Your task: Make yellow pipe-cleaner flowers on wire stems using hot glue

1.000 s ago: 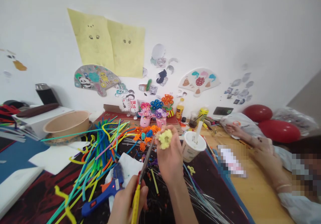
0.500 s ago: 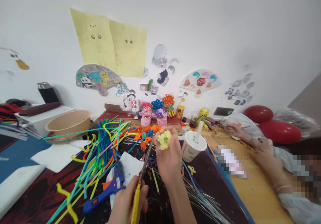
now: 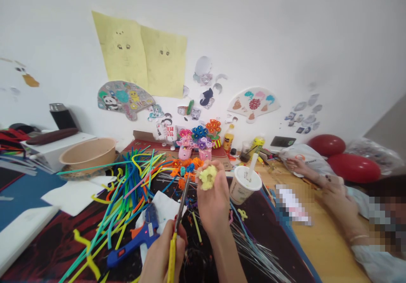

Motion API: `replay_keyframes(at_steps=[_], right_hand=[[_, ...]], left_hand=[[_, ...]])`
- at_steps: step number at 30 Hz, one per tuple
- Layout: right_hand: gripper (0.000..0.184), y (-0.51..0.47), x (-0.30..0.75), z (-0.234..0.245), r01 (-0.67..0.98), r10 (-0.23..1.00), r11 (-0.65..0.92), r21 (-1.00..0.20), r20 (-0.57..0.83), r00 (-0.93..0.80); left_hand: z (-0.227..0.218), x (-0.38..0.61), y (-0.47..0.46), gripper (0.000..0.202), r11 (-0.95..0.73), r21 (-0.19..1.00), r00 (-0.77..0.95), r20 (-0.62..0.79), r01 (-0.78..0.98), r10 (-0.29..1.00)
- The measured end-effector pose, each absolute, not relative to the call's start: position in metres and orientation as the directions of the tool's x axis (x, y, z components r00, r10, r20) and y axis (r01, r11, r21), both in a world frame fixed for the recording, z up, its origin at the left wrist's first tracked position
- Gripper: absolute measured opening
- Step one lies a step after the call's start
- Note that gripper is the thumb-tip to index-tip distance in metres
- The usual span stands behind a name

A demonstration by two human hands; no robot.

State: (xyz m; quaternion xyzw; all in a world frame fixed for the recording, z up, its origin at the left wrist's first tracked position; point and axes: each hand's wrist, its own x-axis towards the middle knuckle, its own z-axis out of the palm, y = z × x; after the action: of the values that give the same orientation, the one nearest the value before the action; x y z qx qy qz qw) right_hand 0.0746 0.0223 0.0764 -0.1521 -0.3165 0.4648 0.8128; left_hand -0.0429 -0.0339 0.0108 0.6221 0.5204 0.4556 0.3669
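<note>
My left hand (image 3: 163,255) grips yellow-handled scissors (image 3: 178,223) whose blades point up and away. My right hand (image 3: 213,202) is closed round a small fuzzy yellow pipe-cleaner flower (image 3: 207,176), held upright above the dark table mat (image 3: 50,249). The scissor tips reach just left of the flower. A blue and orange glue gun (image 3: 136,240) lies left of my left hand on a white tissue (image 3: 161,209).
A heap of coloured pipe cleaners (image 3: 127,194) spreads to the left, beside a tan bowl (image 3: 87,152). A paper cup with a straw (image 3: 244,184) stands right of my hand. Small flower pots (image 3: 196,145) line the wall. Another person's arm (image 3: 330,194) rests at right.
The scissor blades have swung slightly left, away from the flower. My right hand and the flower have hardly moved. The view has drifted a little.
</note>
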Motion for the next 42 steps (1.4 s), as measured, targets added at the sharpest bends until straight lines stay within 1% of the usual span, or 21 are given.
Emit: replay_keyframes(at_steps=[4, 10, 14, 19, 24, 27, 42], right_hand=[[0.011, 0.02, 0.071, 0.075, -0.687, 0.848, 0.523, -0.504, 0.392, 0.357], [0.012, 0.018, 0.065, 0.073, -0.705, 0.839, 0.531, -0.47, 0.411, 0.358], [0.013, 0.017, 0.063, 0.073, -0.718, 0.838, 0.53, -0.451, 0.408, 0.362], [0.014, 0.016, 0.061, 0.072, -0.747, 0.85, 0.506, -0.431, 0.395, 0.348], [0.015, 0.016, 0.061, 0.073, -0.754, 0.857, 0.499, -0.428, 0.372, 0.356], [0.015, 0.016, 0.06, 0.072, -0.755, 0.855, 0.502, -0.421, 0.373, 0.361], [0.014, 0.016, 0.061, 0.067, -0.762, 0.856, 0.498, -0.414, 0.374, 0.356]], left_hand=[[0.015, -0.043, -0.034, 0.049, -0.198, 0.898, 0.059, 0.191, 0.393, 0.98], [0.026, -0.04, -0.032, 0.05, -0.168, 0.91, 0.102, 0.139, 0.379, 0.985], [0.026, -0.041, -0.029, 0.05, -0.147, 0.904, 0.115, 0.109, 0.402, 0.987], [0.02, -0.049, -0.027, 0.045, -0.132, 0.93, 0.197, 0.066, 0.344, 0.978], [0.014, -0.055, -0.026, 0.029, -0.126, 0.938, 0.233, 0.05, 0.324, 0.971], [0.011, -0.056, -0.025, 0.024, -0.122, 0.943, 0.244, 0.044, 0.311, 0.969], [0.004, -0.056, -0.026, 0.025, -0.086, 0.97, 0.224, 0.034, 0.229, 0.974]])
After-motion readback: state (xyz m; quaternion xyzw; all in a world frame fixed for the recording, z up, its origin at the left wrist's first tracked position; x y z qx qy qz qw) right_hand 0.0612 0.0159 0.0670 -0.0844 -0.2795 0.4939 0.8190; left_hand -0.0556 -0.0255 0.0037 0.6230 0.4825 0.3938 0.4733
